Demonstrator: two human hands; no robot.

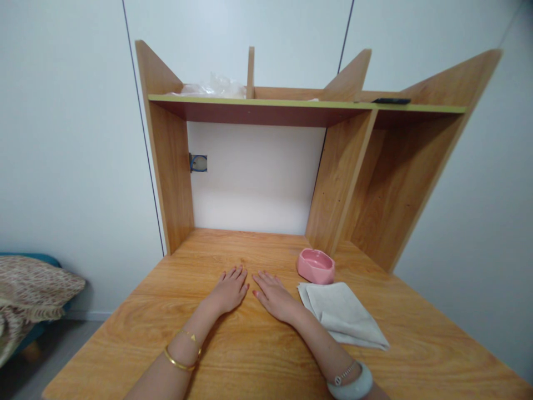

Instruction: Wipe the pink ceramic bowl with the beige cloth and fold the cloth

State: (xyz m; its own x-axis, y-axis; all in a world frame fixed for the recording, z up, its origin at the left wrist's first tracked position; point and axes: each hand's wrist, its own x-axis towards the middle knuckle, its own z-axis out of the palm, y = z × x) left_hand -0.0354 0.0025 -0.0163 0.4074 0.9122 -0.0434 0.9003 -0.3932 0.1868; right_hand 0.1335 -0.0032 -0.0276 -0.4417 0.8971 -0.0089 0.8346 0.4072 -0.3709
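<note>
My left hand (229,290) lies flat, palm down, on the wooden desk (166,311), fingers stretched out and holding nothing. Beside it my right hand (275,295) rests the same way, with a narrow gap between the two. A pink faceted bowl (315,269), which looks like an ashtray, stands to the right of my right hand, apart from it. In front of the bowl lies a folded light grey cloth (343,314), close to my right forearm, which partly covers its left edge.
A wooden shelf unit (341,183) rises at the back of the desk. Its upper shelf carries a clear plastic bag (219,87) and a flat black object (391,101). An open wall socket box (199,163) shows at the left. A fringed blanket (33,289) lies on blue furniture at far left.
</note>
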